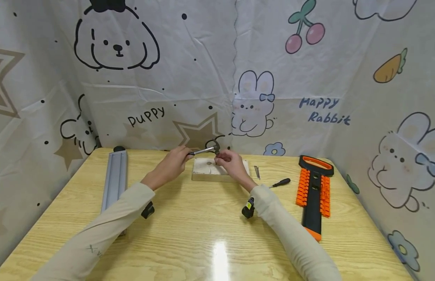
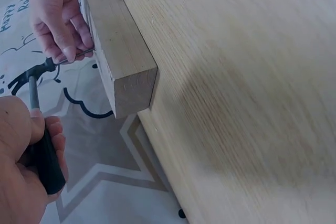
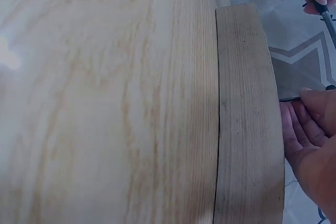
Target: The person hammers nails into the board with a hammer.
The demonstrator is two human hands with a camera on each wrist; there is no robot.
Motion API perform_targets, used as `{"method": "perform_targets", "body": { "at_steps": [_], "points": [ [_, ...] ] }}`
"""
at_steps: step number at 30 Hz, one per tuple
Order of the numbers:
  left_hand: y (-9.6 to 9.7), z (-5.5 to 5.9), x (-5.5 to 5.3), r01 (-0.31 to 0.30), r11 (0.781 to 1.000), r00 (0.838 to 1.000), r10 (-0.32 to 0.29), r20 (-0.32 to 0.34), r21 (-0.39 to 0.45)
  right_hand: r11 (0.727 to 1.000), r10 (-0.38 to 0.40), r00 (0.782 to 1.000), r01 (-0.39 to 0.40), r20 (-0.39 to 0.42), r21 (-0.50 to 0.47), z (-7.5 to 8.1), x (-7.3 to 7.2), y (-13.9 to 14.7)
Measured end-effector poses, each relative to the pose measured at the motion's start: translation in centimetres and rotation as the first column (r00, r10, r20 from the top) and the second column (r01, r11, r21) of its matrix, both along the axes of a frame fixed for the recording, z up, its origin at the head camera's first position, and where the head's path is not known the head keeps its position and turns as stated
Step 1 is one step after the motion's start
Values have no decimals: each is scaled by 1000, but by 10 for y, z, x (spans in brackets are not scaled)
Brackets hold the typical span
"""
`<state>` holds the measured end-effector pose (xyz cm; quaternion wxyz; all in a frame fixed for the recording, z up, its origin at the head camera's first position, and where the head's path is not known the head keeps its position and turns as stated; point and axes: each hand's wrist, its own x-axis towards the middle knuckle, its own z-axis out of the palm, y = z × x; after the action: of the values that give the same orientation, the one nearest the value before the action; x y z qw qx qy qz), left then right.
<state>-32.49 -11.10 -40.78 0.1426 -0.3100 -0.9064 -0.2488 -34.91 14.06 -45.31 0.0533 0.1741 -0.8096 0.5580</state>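
Observation:
My left hand (image 1: 173, 160) grips the black handle of a claw hammer (image 2: 46, 161). The hammer's dark head (image 1: 216, 148) is held above a pale wooden block (image 1: 212, 177), close to my right fingers. Between thumb and fingers, my right hand (image 1: 233, 163) pinches a thin nail (image 3: 290, 99), whose point is at the block's top face. In the left wrist view, the hammer head sits right by the outer end of that nail. The block lies flat on the table, and my right hand covers part of its top.
A few loose nails (image 1: 257, 172) lie right of the block, with a black-handled screwdriver (image 1: 282, 182) beyond. An orange and black ridged tool (image 1: 313, 195) lies at the table's right, a long grey metal piece (image 1: 115, 175) at its left. A printed curtain (image 1: 203, 78) hangs behind the table.

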Motion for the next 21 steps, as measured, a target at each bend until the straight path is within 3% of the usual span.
{"method": "perform_targets", "body": {
  "at_steps": [14,21],
  "points": [
    [0,-1,1,-10,998,997,6,75,62,1000,3,1000,-3,4,15,4,2,3],
    [-3,-3,3,-26,997,997,20,77,74,998,-33,999,34,-13,46,10,6,7]
  ]
}}
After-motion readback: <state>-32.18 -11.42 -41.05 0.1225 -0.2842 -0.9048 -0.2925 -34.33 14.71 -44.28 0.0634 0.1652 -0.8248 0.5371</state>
